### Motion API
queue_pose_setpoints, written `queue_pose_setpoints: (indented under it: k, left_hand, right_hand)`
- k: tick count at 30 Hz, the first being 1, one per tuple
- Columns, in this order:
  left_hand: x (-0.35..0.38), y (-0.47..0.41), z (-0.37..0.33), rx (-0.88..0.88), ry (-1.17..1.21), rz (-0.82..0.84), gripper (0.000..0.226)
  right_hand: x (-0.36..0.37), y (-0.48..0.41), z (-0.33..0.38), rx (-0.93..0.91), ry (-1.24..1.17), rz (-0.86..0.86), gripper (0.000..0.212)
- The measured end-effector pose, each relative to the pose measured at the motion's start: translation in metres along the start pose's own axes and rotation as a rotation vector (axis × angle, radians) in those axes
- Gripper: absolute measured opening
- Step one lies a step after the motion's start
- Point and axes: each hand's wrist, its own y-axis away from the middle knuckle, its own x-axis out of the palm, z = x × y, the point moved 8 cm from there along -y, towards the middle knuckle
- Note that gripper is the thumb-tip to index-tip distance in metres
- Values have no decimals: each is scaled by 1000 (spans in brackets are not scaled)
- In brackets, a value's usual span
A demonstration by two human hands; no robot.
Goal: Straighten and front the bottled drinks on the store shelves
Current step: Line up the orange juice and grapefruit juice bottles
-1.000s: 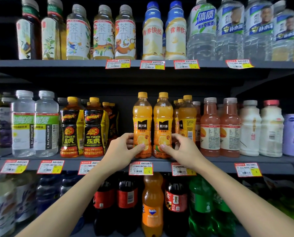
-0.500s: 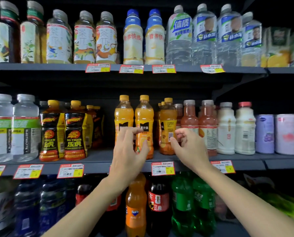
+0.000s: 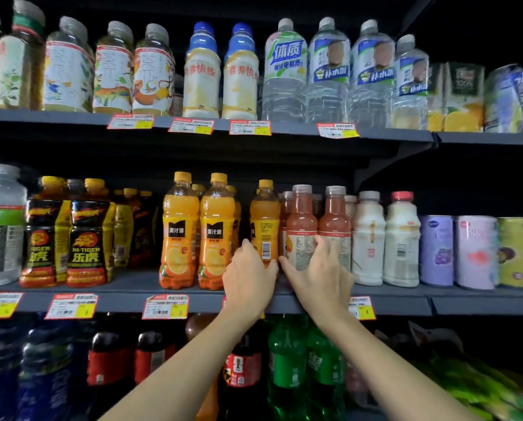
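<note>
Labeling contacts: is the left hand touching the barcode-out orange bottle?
Touching. Head view: the left hand grips the lower part of the barcode-out orange bottle, thumb across its front, with no gap showing.

Dim shelving, front-lit bottles, blurred and warped edges

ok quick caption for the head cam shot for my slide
Left hand holds a barcode-out orange juice bottle on the middle shelf, right hand beside it.
</note>
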Motion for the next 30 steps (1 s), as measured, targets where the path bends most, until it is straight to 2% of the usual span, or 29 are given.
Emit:
queue_pose_setpoints:
  k: [4, 6, 11, 15, 18, 20, 23, 25, 28, 30]
  left_hand:
    - [11, -4, -3, -21, -97, 16, 54]
    - [13, -5, -5, -25, -112, 16, 50]
    - [10, -3, -8, -47, -152, 23, 52]
    - [2, 3, -12, -5, -192, -21, 52]
    - [-6, 6, -12, 15, -245, -68, 62]
    - [-10, 8, -13, 24, -303, -91, 70]
    - [-13, 10, -15, 37, -387, -99, 75]
    - [-14, 14, -16, 63, -409, -87, 72]
    - [-26, 18, -12, 123, -285, -93, 60]
    - [-42, 21, -10, 251, -183, -148, 44]
  right_hand:
    - [3, 0, -5, 43, -50, -33, 78]
    - [3, 1, -7, 57, -18, -42, 76]
    - [12, -1, -15, 94, -52, 22, 74]
    - [12, -1, -15, 92, -99, 13, 65]
    - [7, -1, -13, 91, -93, 1, 64]
    - [6, -1, -14, 79, -191, -6, 60]
    - [-1, 1, -9, -38, -468, -41, 37]
    - [-6, 1, -1, -152, -526, -63, 25]
    - [-6, 1, 13, -182, -533, -31, 36]
    - [-2, 1, 24, -147, -502, 28, 40]
